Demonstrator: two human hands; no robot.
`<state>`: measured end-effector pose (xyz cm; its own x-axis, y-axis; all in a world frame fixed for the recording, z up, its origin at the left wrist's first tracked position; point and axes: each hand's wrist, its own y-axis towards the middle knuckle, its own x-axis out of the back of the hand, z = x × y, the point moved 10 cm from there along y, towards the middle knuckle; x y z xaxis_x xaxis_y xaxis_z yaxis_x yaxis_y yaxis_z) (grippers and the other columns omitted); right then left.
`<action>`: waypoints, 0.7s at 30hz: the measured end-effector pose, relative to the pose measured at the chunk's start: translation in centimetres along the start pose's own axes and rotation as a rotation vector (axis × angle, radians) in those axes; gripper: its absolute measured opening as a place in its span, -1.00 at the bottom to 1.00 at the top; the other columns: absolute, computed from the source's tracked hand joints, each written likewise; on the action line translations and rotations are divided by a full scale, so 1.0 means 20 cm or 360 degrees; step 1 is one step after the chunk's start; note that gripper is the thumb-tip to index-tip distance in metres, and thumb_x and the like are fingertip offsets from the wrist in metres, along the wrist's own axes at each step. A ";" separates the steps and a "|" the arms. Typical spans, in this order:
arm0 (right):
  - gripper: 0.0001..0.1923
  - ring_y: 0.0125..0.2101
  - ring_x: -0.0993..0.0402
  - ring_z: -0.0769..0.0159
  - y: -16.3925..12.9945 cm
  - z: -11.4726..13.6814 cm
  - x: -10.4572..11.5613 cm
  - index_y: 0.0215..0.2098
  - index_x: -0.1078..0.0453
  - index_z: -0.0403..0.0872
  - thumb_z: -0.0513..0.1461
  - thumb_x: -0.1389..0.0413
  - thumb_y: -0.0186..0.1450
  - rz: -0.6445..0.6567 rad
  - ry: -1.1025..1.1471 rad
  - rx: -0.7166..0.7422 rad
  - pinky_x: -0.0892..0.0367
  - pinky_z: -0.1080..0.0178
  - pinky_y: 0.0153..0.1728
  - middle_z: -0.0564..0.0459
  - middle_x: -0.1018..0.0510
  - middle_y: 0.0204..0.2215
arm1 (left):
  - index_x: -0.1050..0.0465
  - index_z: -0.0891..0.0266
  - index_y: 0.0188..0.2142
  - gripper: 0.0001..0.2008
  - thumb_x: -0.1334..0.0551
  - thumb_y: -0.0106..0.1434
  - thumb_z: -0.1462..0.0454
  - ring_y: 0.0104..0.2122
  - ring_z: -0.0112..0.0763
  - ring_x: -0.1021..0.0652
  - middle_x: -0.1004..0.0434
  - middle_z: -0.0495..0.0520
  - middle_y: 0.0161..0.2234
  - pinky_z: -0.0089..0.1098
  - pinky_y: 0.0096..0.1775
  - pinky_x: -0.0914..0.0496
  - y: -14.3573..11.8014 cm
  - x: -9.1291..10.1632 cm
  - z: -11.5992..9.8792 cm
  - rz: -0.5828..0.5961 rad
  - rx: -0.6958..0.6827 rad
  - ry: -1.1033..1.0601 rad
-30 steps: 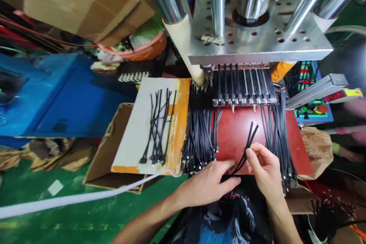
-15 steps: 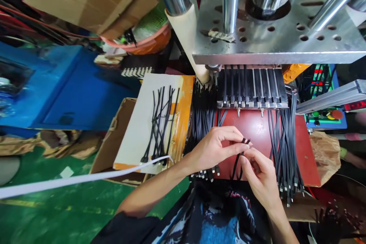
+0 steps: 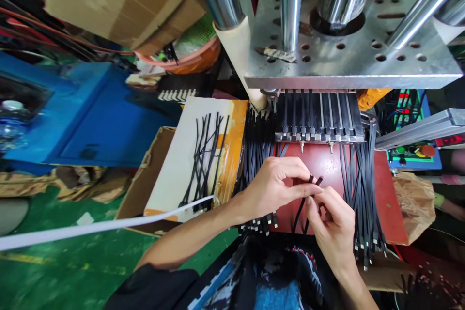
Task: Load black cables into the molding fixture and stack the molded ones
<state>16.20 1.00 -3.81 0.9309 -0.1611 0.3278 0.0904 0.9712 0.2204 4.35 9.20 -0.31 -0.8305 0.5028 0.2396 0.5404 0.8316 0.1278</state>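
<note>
Both hands, left hand [image 3: 271, 186] and right hand [image 3: 332, 225], now slightly higher, each grip tight on black cables [image 3: 301, 206] over red plate [image 3: 323, 164].

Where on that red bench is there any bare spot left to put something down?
Little: one bare strip of the red bench top between the slotted fixture and both hands. Black cable bundles crowd the left and right.

A glossy green painted floor [image 3: 54, 271] runs beneath a blue metal cabinet [image 3: 90, 121]. Brown cardboard boxes [image 3: 119, 0] sit above it.
</note>
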 end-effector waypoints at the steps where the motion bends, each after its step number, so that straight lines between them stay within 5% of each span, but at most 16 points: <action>1: -0.85 -0.54 -0.16 0.38 0.01 0.00 0.00 -0.28 -0.47 0.02 -0.35 -0.16 0.43 0.0008 0.0002 0.0008 -0.09 0.29 -0.51 0.18 -0.34 -0.52 | -0.69 0.29 -0.33 -0.67 -0.39 0.40 0.06 -0.33 -0.37 -0.64 -0.69 0.13 -0.33 -0.41 -0.23 -0.47 0.00 -0.01 -0.01 0.0020 -0.0012 0.0027; 6: -0.77 -0.49 -0.23 0.39 -0.05 -0.11 -0.10 -0.38 -0.33 -0.01 -0.23 -0.16 0.47 0.0201 0.0128 -0.0210 -0.15 0.30 -0.47 0.18 -0.33 -0.48 | -0.65 0.27 -0.38 -0.71 -0.41 0.39 0.12 -0.36 -0.42 -0.61 -0.65 0.06 -0.37 -0.42 -0.25 -0.46 0.05 0.01 -0.04 0.0085 -0.0155 0.0076; 10: -0.68 -0.42 -0.37 0.34 -0.20 -0.16 -0.27 -0.40 -0.39 -0.03 -0.13 -0.12 0.52 0.0812 0.0210 -0.0395 -0.27 0.28 -0.39 0.11 -0.48 -0.42 | -0.63 0.25 -0.38 -0.80 -0.43 0.36 0.22 -0.20 -0.32 -0.63 -0.65 0.08 -0.26 -0.28 -0.03 -0.50 0.19 0.20 -0.01 -0.0393 -0.0294 0.0349; 12: -0.67 -0.40 -0.41 0.32 -0.19 -0.14 -0.25 -0.39 -0.47 -0.03 -0.10 -0.11 0.53 0.1080 0.0151 -0.0379 -0.29 0.27 -0.39 0.09 -0.53 -0.40 | -0.64 0.25 -0.37 -0.85 -0.45 0.34 0.26 0.02 -0.21 -0.61 -0.64 0.15 -0.06 -0.14 0.18 -0.43 0.29 0.26 0.04 -0.0537 -0.0327 0.0599; 15: -0.62 -0.48 -0.35 0.33 0.09 -0.09 -0.04 -0.44 -0.51 -0.02 -0.03 -0.17 0.48 0.1036 -0.0085 -0.0255 -0.21 0.28 -0.49 0.10 -0.48 -0.50 | -0.65 0.27 -0.35 -0.87 -0.44 0.34 0.28 0.17 -0.12 -0.55 -0.57 0.21 0.13 -0.04 0.29 -0.35 0.46 0.29 0.14 -0.0586 -0.0283 0.0840; 18: -0.60 -0.56 -0.24 0.37 0.53 -0.07 0.19 -0.47 -0.51 -0.02 0.06 -0.28 0.39 0.0701 -0.0222 -0.0096 -0.13 0.29 -0.54 0.12 -0.44 -0.59 | -0.63 0.31 -0.20 -0.86 -0.35 0.43 0.25 0.03 -0.14 -0.63 -0.66 0.21 -0.02 -0.07 0.18 -0.46 0.56 0.31 0.22 -0.0602 -0.0165 0.0948; 21: -0.59 -0.58 -0.30 0.36 0.86 -0.14 0.24 -0.31 -0.55 -0.04 0.13 -0.36 0.28 0.0551 -0.0147 -0.0098 -0.20 0.28 -0.54 0.09 -0.53 -0.54 | -0.49 0.34 0.14 -0.71 -0.22 0.52 0.24 0.13 -0.11 -0.60 -0.62 0.27 0.08 -0.07 0.22 -0.46 0.52 0.31 0.18 -0.0645 -0.0236 0.1030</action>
<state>23.10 17.48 -0.96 0.8744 0.1665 0.4557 -0.2006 0.9793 0.0270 4.28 21.84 -0.98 -0.7474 -0.1095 0.6553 0.2619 0.8579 0.4420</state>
